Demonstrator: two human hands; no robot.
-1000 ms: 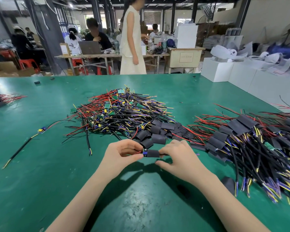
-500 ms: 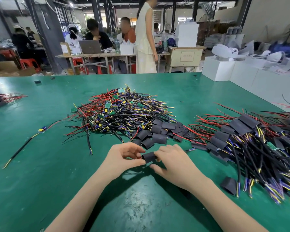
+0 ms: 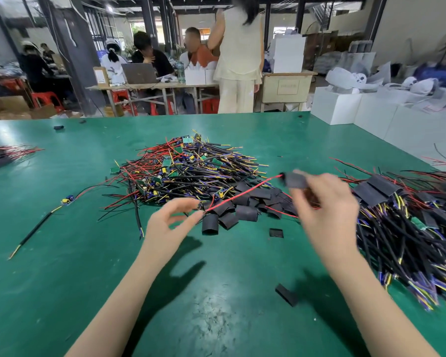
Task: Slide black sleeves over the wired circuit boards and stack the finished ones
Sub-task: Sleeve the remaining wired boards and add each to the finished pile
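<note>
Surface (image 3: pixel 62 292): green mat, scuffed.
Left hand (image 3: pixel 170 222): fingers loosely curled, tips at red wire (image 3: pixel 242 194).
Right hand (image 3: pixel 325 210): blurred, raised, pinching flat black sleeved board (image 3: pixel 295 180).
Loose sleeves (image 3: pixel 245 211): matte black tubes, 12 o'clock of hands.
Unsleeved boards (image 3: pixel 186 171): tangled heap beyond.
Finished stack (image 3: pixel 410 215): 3 o'clock.
</note>
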